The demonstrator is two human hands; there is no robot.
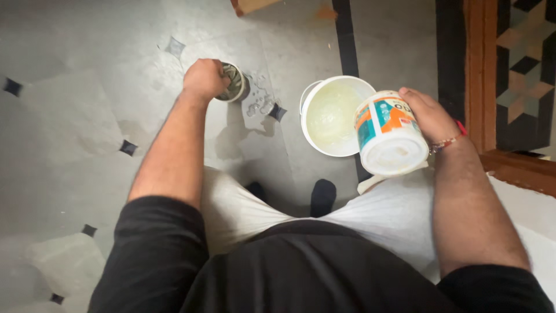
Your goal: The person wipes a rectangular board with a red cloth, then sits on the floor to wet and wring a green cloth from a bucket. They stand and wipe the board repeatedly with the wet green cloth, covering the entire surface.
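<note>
Hands at work over a grey stone floor (pixel 75 116), seen from above: a person in a black top and white trousers stands with both arms out. The left hand (pixel 204 78) is closed over a crumpled grey cloth (pixel 233 81), pressing it on the rim of a small round cup (pixel 238 88) that sits on the floor. A patch of wet with scattered drops (pixel 259 103) lies just beside the cup, on its right.

The right hand (pixel 427 117) grips a white tub (pixel 388 132) with a teal and orange label; fingers wrap its side and the tub is tilted, its flat white end facing the camera. A red bracelet (pixel 453 137) shows at the wrist. Just beside the tub, to its left and lower down, stands a white bucket (pixel 308 95) on the floor, holding a pale, cloudy liquid. The tub overlaps the bucket's right rim in the view; whether they touch cannot be told.

Between cup and bucket a small dark diamond inlay (pixel 277 112) marks the floor, and a dark strip (pixel 346 40) runs up behind the bucket. Two dark socked feet (pixel 322 196) show below the bucket. At far right a brown wooden frame (pixel 479 75) borders a panel of patterned tiles (pixel 526 64).
</note>
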